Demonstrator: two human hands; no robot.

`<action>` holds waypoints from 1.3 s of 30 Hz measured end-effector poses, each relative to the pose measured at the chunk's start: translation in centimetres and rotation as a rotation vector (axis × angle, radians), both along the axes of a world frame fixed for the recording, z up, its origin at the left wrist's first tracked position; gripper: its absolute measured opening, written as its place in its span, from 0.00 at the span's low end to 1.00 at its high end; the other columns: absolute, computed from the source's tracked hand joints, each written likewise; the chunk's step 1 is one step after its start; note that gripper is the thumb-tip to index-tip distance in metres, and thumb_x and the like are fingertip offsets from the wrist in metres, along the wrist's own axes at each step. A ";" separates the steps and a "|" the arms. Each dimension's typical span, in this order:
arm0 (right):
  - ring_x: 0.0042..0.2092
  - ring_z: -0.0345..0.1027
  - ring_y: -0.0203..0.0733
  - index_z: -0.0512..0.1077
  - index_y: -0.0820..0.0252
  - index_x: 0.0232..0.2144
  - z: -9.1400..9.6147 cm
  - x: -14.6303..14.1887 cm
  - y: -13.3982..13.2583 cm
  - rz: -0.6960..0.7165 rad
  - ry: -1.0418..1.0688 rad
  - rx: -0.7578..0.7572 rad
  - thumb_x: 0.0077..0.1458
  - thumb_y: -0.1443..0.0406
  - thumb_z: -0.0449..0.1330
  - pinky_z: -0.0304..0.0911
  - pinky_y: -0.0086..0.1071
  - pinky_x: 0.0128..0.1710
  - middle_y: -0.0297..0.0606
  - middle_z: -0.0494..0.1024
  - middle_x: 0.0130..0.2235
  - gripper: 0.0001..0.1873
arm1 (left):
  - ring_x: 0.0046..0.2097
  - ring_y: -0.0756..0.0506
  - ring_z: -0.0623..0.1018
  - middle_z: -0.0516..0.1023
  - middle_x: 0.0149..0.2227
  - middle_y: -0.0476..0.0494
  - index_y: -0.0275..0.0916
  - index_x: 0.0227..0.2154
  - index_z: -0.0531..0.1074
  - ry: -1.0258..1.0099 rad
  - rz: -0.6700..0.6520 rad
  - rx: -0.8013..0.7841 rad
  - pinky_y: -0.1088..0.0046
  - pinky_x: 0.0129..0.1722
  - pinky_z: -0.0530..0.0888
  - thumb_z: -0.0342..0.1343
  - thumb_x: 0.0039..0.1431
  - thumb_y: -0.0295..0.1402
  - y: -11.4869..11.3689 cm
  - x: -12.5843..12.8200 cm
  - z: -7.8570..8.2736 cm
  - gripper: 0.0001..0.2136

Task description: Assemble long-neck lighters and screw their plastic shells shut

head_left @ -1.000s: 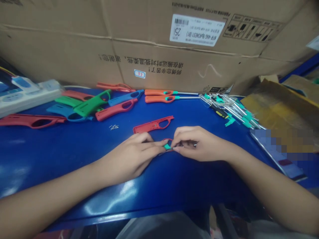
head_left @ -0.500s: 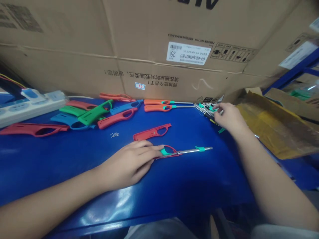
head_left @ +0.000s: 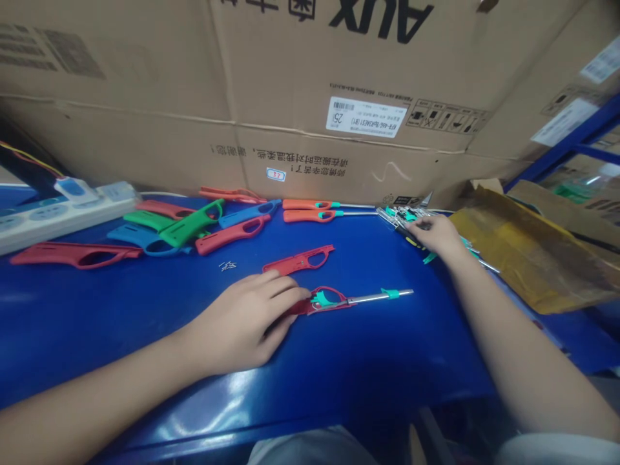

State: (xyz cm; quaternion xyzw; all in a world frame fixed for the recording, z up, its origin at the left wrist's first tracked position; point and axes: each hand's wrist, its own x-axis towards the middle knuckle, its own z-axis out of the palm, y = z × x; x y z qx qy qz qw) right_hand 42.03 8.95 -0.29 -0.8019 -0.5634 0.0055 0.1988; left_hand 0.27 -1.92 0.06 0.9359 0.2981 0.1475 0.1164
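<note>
In the head view, my left hand (head_left: 252,316) is closed around the handle end of a red gas lighter half-shell (head_left: 301,306), hiding most of that handle. A green trigger (head_left: 320,299) sits in it, and a metal tube (head_left: 365,298) with a green collar (head_left: 390,294) extends to the right. Just behind lies another red half-shell (head_left: 298,261). My right hand (head_left: 438,234) reaches into a pile of metal tubes and green parts (head_left: 409,214), fingers bent together by a black-and-yellow handle (head_left: 411,240); what they pinch is hidden.
Several red, green and blue shells (head_left: 191,223) lie at the back left beside a white power strip (head_left: 62,216). Two orange lighters (head_left: 310,215) lie near the cardboard box (head_left: 169,142). Tiny pale pins (head_left: 227,265) are on the blue table (head_left: 145,303). A taped carton (head_left: 523,252) stands right.
My left fingers have drawn back from the green trigger, uncovering more of it. My right hand has shifted lower on the pile, toward the black-and-yellow handle. The camera view has tilted up slightly.
</note>
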 end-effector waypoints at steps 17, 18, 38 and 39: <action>0.26 0.68 0.45 0.72 0.57 0.18 0.4 -1.5 -0.4 -0.006 0.162 -0.015 0.47 0.62 0.63 0.63 0.36 0.32 0.35 0.69 0.17 0.10 | 0.53 0.42 0.76 0.78 0.53 0.45 0.45 0.55 0.71 -0.063 -0.043 -0.088 0.62 0.53 0.73 0.50 0.72 0.35 0.1 0.4 -0.8 0.13; 0.29 0.69 0.48 0.71 0.57 0.17 0.4 -1.6 -0.5 0.006 0.155 0.012 0.47 0.62 0.63 0.64 0.38 0.35 0.36 0.69 0.18 0.10 | 0.53 0.42 0.76 0.78 0.53 0.45 0.45 0.55 0.71 -0.063 -0.040 -0.084 0.62 0.53 0.73 0.50 0.72 0.34 0.1 0.4 -0.8 0.13; 0.32 0.69 0.36 0.79 0.60 0.36 1.0 -18.0 -11.3 0.985 0.745 -0.104 0.61 0.59 0.63 0.65 0.30 0.34 0.36 0.78 0.32 0.10 | 0.58 0.40 0.79 0.82 0.55 0.43 0.41 0.52 0.80 -0.837 0.357 -0.817 0.61 0.63 0.72 0.57 0.67 0.46 -1.4 3.0 0.3 0.19; 0.33 0.70 0.36 0.80 0.60 0.36 1.0 -17.9 -11.4 1.041 0.709 -0.092 0.61 0.61 0.64 0.65 0.30 0.35 0.37 0.79 0.33 0.09 | 0.54 0.39 0.81 0.84 0.51 0.43 0.40 0.48 0.81 -0.867 0.362 -0.871 0.61 0.60 0.74 0.58 0.66 0.47 -1.4 3.0 0.4 0.18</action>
